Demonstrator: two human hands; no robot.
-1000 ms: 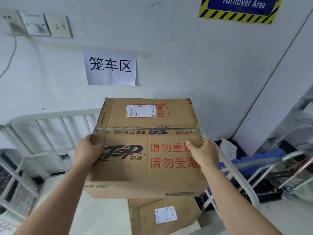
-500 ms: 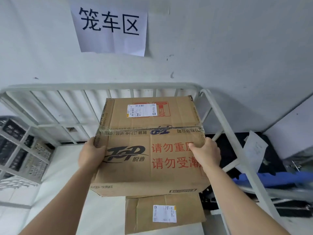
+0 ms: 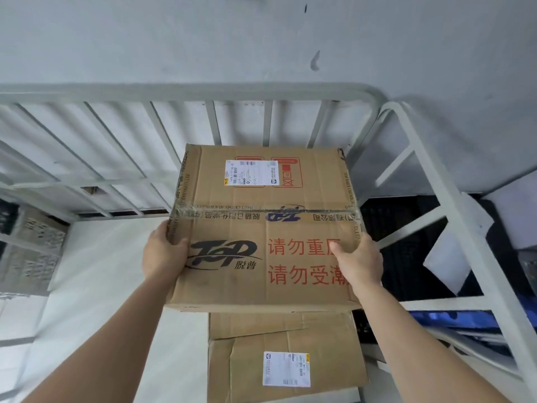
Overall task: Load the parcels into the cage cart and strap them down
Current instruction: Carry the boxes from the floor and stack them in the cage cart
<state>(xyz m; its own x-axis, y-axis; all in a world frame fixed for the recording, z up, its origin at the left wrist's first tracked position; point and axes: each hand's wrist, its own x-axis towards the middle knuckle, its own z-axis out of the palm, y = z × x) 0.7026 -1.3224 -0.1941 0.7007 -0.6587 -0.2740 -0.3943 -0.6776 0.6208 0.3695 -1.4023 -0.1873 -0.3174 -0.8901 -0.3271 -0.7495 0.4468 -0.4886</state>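
Grey wall (image 3: 203, 39) is backing the cage cart (image 3: 186, 93); left hand (image 3: 162, 254) and right hand (image 3: 360, 263) are gripping the cardboard parcel (image 3: 261, 228), fingers hidden round its sides.

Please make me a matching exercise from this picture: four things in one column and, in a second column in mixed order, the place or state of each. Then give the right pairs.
Things:
1. large carton
2. smaller carton
3. cage cart
4. right hand

Places or states:
A. white metal bars, next to the wall
B. grips the large carton's right edge
C. held up in the air
D. lies lower, partly hidden by the large carton

Pairs: 1-C, 2-D, 3-A, 4-B
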